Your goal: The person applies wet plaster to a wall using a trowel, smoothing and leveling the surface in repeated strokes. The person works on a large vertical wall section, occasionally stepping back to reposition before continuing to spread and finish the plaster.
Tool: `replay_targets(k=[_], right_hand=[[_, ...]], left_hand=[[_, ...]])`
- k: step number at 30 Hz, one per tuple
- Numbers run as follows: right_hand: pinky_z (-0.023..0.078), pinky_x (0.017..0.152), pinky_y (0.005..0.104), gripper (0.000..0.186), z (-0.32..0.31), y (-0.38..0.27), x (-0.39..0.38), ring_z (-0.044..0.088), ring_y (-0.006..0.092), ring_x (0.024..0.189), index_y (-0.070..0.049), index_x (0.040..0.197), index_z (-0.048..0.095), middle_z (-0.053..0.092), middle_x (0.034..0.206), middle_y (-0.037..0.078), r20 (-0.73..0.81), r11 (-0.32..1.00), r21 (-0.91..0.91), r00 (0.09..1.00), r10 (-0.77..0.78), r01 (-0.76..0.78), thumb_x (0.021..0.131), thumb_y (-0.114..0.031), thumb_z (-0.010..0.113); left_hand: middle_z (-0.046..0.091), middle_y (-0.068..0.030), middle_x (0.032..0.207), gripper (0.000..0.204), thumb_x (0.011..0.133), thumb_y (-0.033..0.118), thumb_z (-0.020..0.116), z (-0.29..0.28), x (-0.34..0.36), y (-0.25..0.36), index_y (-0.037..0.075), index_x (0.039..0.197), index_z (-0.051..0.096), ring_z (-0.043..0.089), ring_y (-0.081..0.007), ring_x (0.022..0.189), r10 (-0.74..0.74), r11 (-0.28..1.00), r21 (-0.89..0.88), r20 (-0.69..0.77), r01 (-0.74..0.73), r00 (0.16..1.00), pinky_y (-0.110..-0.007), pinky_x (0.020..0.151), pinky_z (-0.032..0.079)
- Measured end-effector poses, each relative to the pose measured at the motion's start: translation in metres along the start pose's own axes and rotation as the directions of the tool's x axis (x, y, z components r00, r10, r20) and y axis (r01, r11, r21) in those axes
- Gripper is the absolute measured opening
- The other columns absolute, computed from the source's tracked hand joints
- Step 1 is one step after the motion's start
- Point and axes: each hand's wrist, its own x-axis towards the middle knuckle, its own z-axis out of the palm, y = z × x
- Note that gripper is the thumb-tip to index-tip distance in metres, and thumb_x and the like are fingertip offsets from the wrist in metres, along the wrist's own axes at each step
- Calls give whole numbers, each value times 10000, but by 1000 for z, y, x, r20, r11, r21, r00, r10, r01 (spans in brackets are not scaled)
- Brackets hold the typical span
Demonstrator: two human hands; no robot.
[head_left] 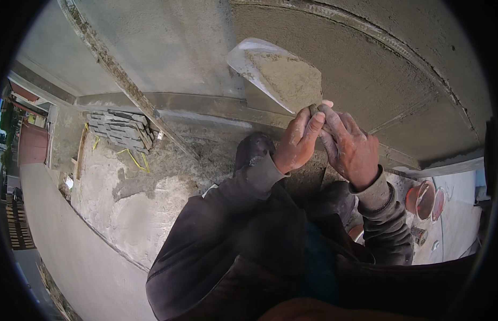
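A trowel (288,79) with a broad, pale blade is raised in front of the grey plastered wall (361,69). Wet-looking grey mortar coats much of its face. At the blade's lower right end, my left hand (299,140) is closed, with thumb and fingers pinched together. My right hand (353,144) meets it there, its fingers curled around the same end. Between them the handle is mostly hidden. Grey dust whitens the fingers of both hands.
A long wooden batten (118,75) leans against the wall at left. Stacked grey slabs (119,128) and yellow strapping (136,160) lie on the dusty floor (136,214). Orange buckets (420,199) stand at right. My bent knee (254,147) is close to the wall.
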Motion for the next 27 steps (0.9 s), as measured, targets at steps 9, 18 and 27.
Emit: replay_targets(k=[9,18,27], right_hand=[[511,472,358,406,-21,12,62,675,252,585,-239,1328,556,690,945,63,-189,968,-220,969,-162,119,957,-400,587],[521,570,465,461,-40,45,115,659,379,658,-228,1378,526,679,764,158,-96,974,-38,969,-227,224,963,-426,559],[517,511,403,401,-32,19,84,664,302,607,-252,1327,566,692,823,80,-148,963,-222,971,-191,155,953,-396,587]], left_hand=[[652,-232,1195,644,1081,484,199,0,68,19,-67,1356,389,651,-237,1044,189,951,-240,-46,-195,981,-306,898,537],[633,-243,1226,549,1090,423,257,-3,115,22,-35,1364,385,655,-235,1043,222,928,-274,-132,-250,966,-331,940,530],[644,-225,1220,646,1083,465,213,5,86,23,-48,1465,308,643,-228,1075,150,903,-387,-115,-184,982,-324,957,523]])
